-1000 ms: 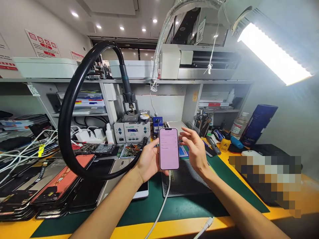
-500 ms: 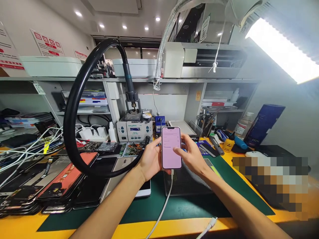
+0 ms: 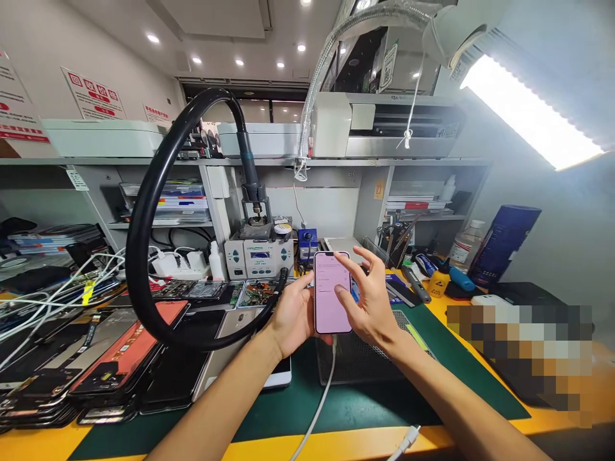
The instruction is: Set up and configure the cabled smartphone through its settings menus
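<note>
A smartphone (image 3: 331, 310) with a lit pinkish screen stands nearly upright above the green mat. My left hand (image 3: 294, 315) grips it from the left side and from underneath. A white charging cable (image 3: 327, 385) runs from its lower end down to the front of the bench. Over the screen's right half is my right hand (image 3: 369, 296), its thumb at the screen and its fingers spread, holding nothing. The small text on the screen is too fine to read.
Piled phones and screens (image 3: 115, 358) fill the left side. A thick black hose (image 3: 137, 211) loops from the soldering station (image 3: 259, 257). Under the phone lies a dark mesh tray (image 3: 379, 366) on the green mat (image 3: 355, 410). A yellow bottle (image 3: 439, 282) stands right; another cable end (image 3: 408, 438) lies in front.
My right hand has come away from the phone's right edge, its fingers now raised and spread over the screen. The whole view has shifted slightly; my left hand still holds the phone.
</note>
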`<state>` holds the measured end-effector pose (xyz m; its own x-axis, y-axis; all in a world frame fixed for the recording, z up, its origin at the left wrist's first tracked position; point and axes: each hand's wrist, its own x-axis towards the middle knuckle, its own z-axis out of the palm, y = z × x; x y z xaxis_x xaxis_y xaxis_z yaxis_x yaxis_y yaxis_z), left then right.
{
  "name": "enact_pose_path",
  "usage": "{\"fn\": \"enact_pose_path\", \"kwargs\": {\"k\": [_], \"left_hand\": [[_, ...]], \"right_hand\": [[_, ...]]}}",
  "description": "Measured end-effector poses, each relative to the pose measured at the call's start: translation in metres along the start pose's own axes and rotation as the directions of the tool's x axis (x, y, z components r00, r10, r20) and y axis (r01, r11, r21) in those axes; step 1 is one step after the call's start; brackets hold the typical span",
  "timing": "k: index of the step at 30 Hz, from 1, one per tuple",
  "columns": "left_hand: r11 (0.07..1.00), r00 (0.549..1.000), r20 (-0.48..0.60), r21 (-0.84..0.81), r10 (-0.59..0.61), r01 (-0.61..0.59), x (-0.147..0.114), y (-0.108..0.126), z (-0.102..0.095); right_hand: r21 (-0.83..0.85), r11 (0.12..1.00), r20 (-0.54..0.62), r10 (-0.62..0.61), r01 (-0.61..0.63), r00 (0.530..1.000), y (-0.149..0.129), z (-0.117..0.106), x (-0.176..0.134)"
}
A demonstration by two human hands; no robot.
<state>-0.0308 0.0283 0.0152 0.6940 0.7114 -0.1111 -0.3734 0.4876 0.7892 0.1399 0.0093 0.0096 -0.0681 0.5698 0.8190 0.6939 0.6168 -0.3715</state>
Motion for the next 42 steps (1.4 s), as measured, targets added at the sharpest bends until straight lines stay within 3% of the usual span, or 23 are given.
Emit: {"fn": "enact_pose_path", "kwargs": {"k": [5, 8, 11, 14, 16, 18, 20, 22, 25, 42], "left_hand": [[1.000, 1.000, -0.016, 0.006, -0.007, 0.007, 0.001, -0.003, 0.002], [1.000, 1.000, -0.022, 0.004, -0.005, 0.005, 0.001, -0.003, 0.002], [1.000, 1.000, -0.009, 0.006, -0.010, 0.010, 0.001, 0.000, 0.000], [1.000, 0.999, 0.033, 0.003, -0.003, 0.003, 0.000, 0.004, -0.001], [1.000, 0.999, 0.043, -0.011, 0.016, -0.016, -0.001, 0.008, -0.002], [0.999, 0.999, 0.034, -0.026, 0.031, -0.030, -0.001, 0.011, -0.003], [0.999, 0.999, 0.024, -0.037, 0.038, -0.037, -0.002, 0.013, -0.004], [0.998, 0.999, 0.023, -0.044, 0.042, -0.041, -0.002, 0.014, -0.005], [0.997, 0.998, 0.023, -0.051, 0.051, -0.050, -0.002, 0.015, -0.006], [0.998, 0.999, 0.001, -0.048, 0.043, -0.043, -0.002, 0.016, -0.005]], "right_hand": [[-0.120, 0.987, 0.008, -0.110, 0.110, 0.994, -0.008, 0.004, 0.002], [-0.132, 0.984, 0.024, -0.115, 0.117, 0.993, -0.010, 0.003, 0.003], [-0.042, 0.998, -0.066, -0.047, 0.044, 0.997, -0.008, -0.003, 0.004], [0.205, 0.970, -0.109, 0.152, -0.128, 0.982, 0.000, -0.008, 0.007], [0.462, 0.823, 0.066, 0.338, -0.329, 0.939, 0.004, -0.009, 0.009], [0.632, 0.558, 0.354, 0.410, -0.538, 0.840, 0.004, -0.009, 0.011], [0.661, 0.344, 0.569, 0.351, -0.667, 0.744, 0.000, -0.009, 0.011], [0.640, 0.252, 0.675, 0.267, -0.726, 0.688, -0.005, -0.010, 0.011], [0.626, 0.237, 0.715, 0.205, -0.743, 0.668, -0.011, -0.011, 0.011], [0.589, 0.261, 0.761, 0.139, -0.765, 0.633, -0.002, -0.016, 0.014]]}}
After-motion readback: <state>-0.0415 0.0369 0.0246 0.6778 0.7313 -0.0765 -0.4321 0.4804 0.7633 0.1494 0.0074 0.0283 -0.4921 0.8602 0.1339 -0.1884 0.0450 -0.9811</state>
